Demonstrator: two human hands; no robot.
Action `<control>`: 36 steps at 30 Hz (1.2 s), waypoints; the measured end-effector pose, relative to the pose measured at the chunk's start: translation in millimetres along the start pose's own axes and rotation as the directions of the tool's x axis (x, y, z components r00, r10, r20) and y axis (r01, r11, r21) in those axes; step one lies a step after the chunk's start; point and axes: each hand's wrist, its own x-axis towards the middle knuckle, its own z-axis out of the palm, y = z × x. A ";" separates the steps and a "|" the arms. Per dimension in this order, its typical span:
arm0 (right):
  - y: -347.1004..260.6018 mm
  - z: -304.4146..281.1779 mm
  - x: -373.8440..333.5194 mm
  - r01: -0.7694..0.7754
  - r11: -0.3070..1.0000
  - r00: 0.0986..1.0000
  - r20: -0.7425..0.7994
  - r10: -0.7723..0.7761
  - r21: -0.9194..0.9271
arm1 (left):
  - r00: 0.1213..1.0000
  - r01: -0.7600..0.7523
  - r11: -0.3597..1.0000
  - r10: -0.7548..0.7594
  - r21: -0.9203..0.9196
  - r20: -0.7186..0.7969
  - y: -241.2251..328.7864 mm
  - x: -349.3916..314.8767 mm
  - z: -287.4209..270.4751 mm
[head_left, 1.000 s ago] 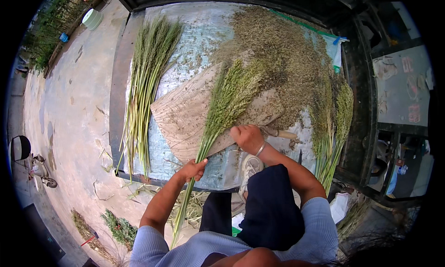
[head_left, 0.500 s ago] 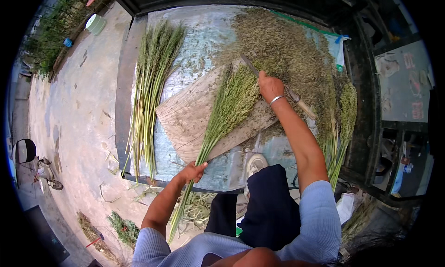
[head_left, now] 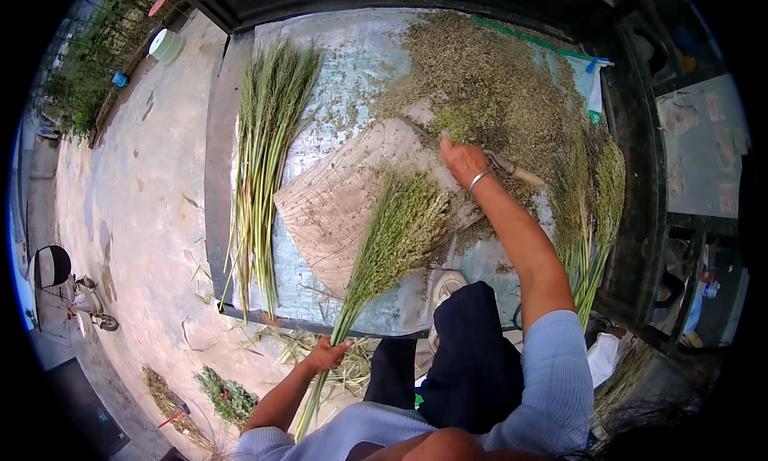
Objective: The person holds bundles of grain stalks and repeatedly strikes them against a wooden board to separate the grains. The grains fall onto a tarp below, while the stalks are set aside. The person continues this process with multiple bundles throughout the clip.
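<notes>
My left hand (head_left: 326,354) is closed round the lower stalks of a broomcorn bundle (head_left: 392,237). Its green seed heads fan out over a worn tan board (head_left: 320,221). My right hand (head_left: 464,162) grips the middle of a long metal tool. The tool's narrow blade (head_left: 416,128) extends up and left over the board, and its wooden handle end (head_left: 526,175) sticks out past my wrist. Blade and seed heads are apart. Loose seed (head_left: 488,69) is heaped beyond my right hand, with a greener clump (head_left: 454,123) by the fingers.
Another stalk bundle (head_left: 272,157) lies on the left of the pale sheet (head_left: 344,69), and more stalks (head_left: 604,197) lie at the right. My shoe (head_left: 448,285) is at the near edge. A dark metal frame (head_left: 640,181) bounds the right side. Scattered stalks (head_left: 352,369) lie on the ground below.
My left hand has drawn the bundle back toward me, and its seed heads have come away from the blade. The blade has tilted flatter, its tip lower and further left.
</notes>
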 end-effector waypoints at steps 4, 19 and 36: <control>7.4 -8.3 3.9 -0.192 0.981 0.975 0.125 0.186 0.039 | 0.998 -0.042 0.997 0.040 -0.064 -0.039 -39.9 -22.6 -8.5; -12.0 -99.6 -105.4 -0.417 0.693 0.595 -0.400 0.697 0.587 | 0.646 0.213 0.876 0.206 -0.432 0.735 73.6 96.9 16.9; -149.5 -7.8 -119.6 0.205 0.947 0.976 0.018 -0.215 0.247 | 0.464 -0.269 0.551 0.793 0.790 -0.394 73.3 68.6 88.3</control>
